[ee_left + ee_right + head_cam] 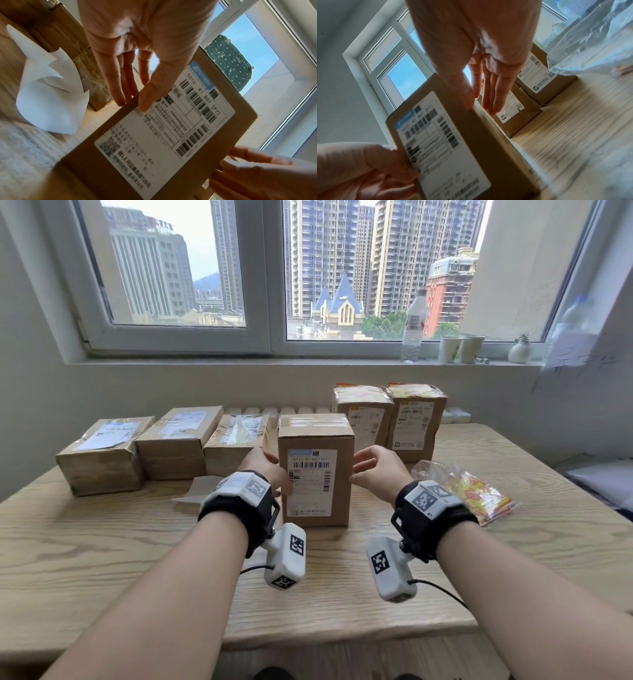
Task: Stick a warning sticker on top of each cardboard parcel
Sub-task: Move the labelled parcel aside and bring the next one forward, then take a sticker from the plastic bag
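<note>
A tall cardboard parcel stands upright at the table's middle, its white shipping label facing me and brown tape across its top. My left hand is at its left side, thumb on the label, fingers straight along the side. My right hand is at its right front edge; the thumb touches the edge and the fingers reach past the side. A plastic packet of red-and-yellow stickers lies to the right.
Two upright parcels at the back right carry yellow-red stickers on top. Three flat parcels line the left. White backing paper lies beside my left wrist. A bottle and cups stand on the sill.
</note>
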`<state>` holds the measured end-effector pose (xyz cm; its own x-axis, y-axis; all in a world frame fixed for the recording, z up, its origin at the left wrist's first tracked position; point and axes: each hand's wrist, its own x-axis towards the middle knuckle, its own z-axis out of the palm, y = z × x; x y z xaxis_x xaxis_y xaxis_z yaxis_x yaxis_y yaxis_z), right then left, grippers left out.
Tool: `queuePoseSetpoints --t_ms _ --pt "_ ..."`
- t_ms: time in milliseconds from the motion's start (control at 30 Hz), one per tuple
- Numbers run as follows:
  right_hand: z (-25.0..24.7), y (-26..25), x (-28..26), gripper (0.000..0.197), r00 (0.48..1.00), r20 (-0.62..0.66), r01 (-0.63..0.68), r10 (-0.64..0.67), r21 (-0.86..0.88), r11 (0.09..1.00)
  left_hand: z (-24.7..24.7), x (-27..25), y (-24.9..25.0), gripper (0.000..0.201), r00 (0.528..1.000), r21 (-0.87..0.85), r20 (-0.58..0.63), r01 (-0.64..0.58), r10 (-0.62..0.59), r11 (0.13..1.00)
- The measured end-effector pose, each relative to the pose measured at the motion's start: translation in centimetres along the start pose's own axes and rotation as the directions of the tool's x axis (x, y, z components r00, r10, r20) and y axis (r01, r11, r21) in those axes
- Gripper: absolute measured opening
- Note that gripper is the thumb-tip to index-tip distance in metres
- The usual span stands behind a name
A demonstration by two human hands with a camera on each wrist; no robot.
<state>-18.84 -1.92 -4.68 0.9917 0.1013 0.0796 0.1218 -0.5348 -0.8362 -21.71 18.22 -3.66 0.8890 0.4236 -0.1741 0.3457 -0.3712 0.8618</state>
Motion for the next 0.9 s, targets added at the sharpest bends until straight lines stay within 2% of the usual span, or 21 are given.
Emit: queuePoseSetpoints --t_ms 67,167,233,267,333,367,400,467,533,600,733,767,833,900 --pt "-1.4 0.0 -0.2 0.024 1.000 -0.023 0.016 -0.017 -0.014 1.000 -0.1 -0.4 0.0 0.056 1.000 0.030 -0.027 -0.007 0.007 1.000" --pt "-4.2 0.4 -0.4 0.018 0.993 -0.116 -0.006 0.003 -0.022 1.000 -0.5 -1.5 0.5 0.026 0.988 0.055 -0.148 -0.035 0.042 0.998" --pt "-6.4 1.0 -0.4 0.018 0.975 -0.221 -0.038 0.034 -0.014 0.999 -1.1 -2.4 1.6 0.014 0.945 0.044 -0.313 -0.090 0.099 0.995" --pt "-7.4 1.3 -0.4 0.018 0.960 -0.277 -0.060 0.047 -0.039 0.997 -1.4 -3.0 2.3 0.017 0.912 0.030 -0.387 -0.132 0.134 0.991" --pt "-9.0 2.3 -0.4 0.016 0.921 -0.382 -0.125 0.073 -0.113 0.986 -1.6 -4.2 4.0 0.019 0.870 -0.011 -0.452 -0.227 0.198 0.974" --pt "-9.6 3.0 -0.4 0.015 0.904 -0.416 -0.167 0.095 -0.138 0.976 -1.4 -4.6 4.9 0.017 0.867 -0.039 -0.449 -0.263 0.218 0.964" --pt "-9.9 3.6 -0.5 0.013 0.895 -0.427 -0.214 0.132 -0.150 0.965 -1.0 -5.0 5.9 0.015 0.870 -0.069 -0.430 -0.297 0.241 0.952" --pt "-10.0 4.9 -0.6 0.012 0.920 -0.345 -0.259 0.185 -0.181 0.949 0.6 -5.7 7.7 0.014 0.888 -0.132 -0.349 -0.362 0.299 0.923" --pt "-9.7 5.9 -0.8 0.010 0.955 -0.201 -0.261 0.218 -0.215 0.941 2.8 -6.4 9.1 0.015 0.911 -0.182 -0.203 -0.396 0.359 0.900" --pt "-9.6 6.3 -0.9 0.006 0.960 -0.154 -0.262 0.234 -0.198 0.944 5.6 -6.8 9.9 0.015 0.918 -0.210 -0.038 -0.394 0.395 0.895" --pt "-10.6 6.5 -0.4 0.019 0.924 -0.322 -0.259 0.204 -0.140 0.956 10.9 -7.6 10.5 0.016 0.871 -0.192 0.295 -0.347 0.392 0.918" --pt "-11.0 6.4 -0.4 0.027 0.923 -0.321 -0.275 0.211 -0.168 0.947 12.0 -7.6 10.4 0.016 0.858 -0.176 0.349 -0.335 0.377 0.926" --pt "-11.3 6.6 -0.7 0.042 0.935 -0.240 -0.323 0.263 -0.260 0.910 13.8 -7.5 10.2 0.014 0.835 -0.159 0.424 -0.312 0.350 0.937" --pt "-11.2 7.2 -0.7 0.039 0.934 -0.173 -0.354 0.312 -0.336 0.873 15.2 -7.2 10.1 0.015 0.820 -0.131 0.472 -0.297 0.323 0.946"
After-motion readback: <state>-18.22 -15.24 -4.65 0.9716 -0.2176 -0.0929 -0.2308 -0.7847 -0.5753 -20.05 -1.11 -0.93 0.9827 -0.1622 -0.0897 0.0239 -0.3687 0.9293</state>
